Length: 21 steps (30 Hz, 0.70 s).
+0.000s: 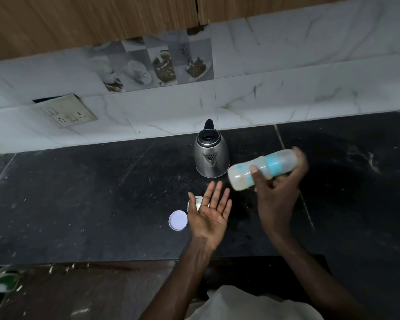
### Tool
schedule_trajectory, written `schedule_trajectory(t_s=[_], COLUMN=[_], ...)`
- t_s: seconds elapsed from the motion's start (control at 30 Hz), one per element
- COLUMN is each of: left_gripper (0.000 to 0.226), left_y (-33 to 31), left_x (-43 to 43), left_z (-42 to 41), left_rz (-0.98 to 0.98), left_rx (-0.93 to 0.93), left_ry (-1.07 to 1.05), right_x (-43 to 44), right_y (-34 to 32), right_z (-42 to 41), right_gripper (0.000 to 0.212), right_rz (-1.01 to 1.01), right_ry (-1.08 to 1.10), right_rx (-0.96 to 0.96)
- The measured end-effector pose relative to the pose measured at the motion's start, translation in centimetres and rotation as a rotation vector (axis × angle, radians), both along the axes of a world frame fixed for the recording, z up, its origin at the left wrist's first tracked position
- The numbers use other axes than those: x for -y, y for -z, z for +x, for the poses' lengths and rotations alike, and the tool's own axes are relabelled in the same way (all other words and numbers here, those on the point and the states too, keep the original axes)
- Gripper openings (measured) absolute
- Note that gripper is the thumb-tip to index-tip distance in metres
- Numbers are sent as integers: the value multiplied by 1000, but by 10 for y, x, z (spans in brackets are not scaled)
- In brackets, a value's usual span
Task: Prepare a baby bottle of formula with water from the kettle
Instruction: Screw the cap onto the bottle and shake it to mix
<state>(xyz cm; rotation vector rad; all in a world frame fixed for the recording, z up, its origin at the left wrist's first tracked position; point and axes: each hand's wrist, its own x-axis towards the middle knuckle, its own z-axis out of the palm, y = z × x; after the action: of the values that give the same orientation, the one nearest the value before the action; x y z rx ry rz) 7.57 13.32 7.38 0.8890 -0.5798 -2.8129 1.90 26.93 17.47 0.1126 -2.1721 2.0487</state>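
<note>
**A:** Where is the bottle, and how do I have it?

**B:** Your right hand [278, 192] has the baby bottle [262, 169] in its grip, fingers wrapped round the middle just beside the blue ring. The bottle is tipped almost flat in the air above the bench [83, 192]: its base points left toward the kettle, its capped end points right, past your fingertips. It holds a pale, cloudy liquid. The bottle looks slightly blurred.

**A:** And my other hand?

**B:** Your left hand [211, 210] is fully open, palm up, fingers spread, holding nothing. It hangs below and to the left of the bottle's base, near it but not touching.

**A:** What else is around?

**B:** A steel kettle [211, 155] stands upright on the dark bench, just behind your left hand and close beside the bottle's base; whether they touch, I cannot tell. Its spout faces you and its black handle points to the wall. A small white tub [197, 202] sits on the bench, mostly hidden under your left palm. Its round white lid [178, 220] lies flat just left of your wrist. On the tiled wall to the far left is a socket plate [68, 111].
</note>
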Motion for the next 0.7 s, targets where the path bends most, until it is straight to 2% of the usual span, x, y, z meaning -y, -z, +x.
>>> schedule_trajectory(t_s=[0.1, 0.13, 0.17, 0.23, 0.27, 0.3, 0.4, 0.43, 0.47, 0.53, 0.57, 0.6, 0.7], left_gripper=[77, 77, 77, 76, 75, 75, 75, 76, 76, 76, 75, 75, 76], left_y=[-5, -6, -7, -9, -8, -7, -5, -4, -3, -1, 1, 3, 6], left_x=[-6, -7, -7, -6, -6, -7, -11, -11, -11, -9, -9, -9, -13], left_z=[-2, -4, -5, -6, -6, -5, -6, -7, -8, -8, -7, -6, -6], left_rz=[47, 47, 29, -21, -26, -16, 28, 21, 7, -7, -6, 0, 22], left_rx=[3, 3, 11, 20, 20, 18, 10, 18, 26, 34, 40, 43, 63], left_ry=[6, 9, 11, 20, 17, 14, 21, 26, 32, 39, 36, 35, 25], right_x=[3, 0, -3, -5, -4, -2, -5, -9, -13, -14, -12, -8, -5], right_y=[13, 15, 15, 9, 7, 6, 10, 8, 3, -9, -12, -13, 3], right_z=[12, 10, 4, -5, -6, -6, -6, -12, -21, -30, -28, -23, -8], right_gripper=[99, 98, 96, 91, 91, 92, 97, 96, 93, 86, 85, 85, 89], right_rz=[338, 365, 314, 61, 0, 31, 365, 362, 269, -88, -174, -140, 261], right_ry=[-374, -395, -319, -51, -2, -26, -359, -326, -208, 105, 176, 166, -216], right_rx=[44, 52, 55, 42, 31, 12, 13, -1, 6, 50, 58, 67, 136])
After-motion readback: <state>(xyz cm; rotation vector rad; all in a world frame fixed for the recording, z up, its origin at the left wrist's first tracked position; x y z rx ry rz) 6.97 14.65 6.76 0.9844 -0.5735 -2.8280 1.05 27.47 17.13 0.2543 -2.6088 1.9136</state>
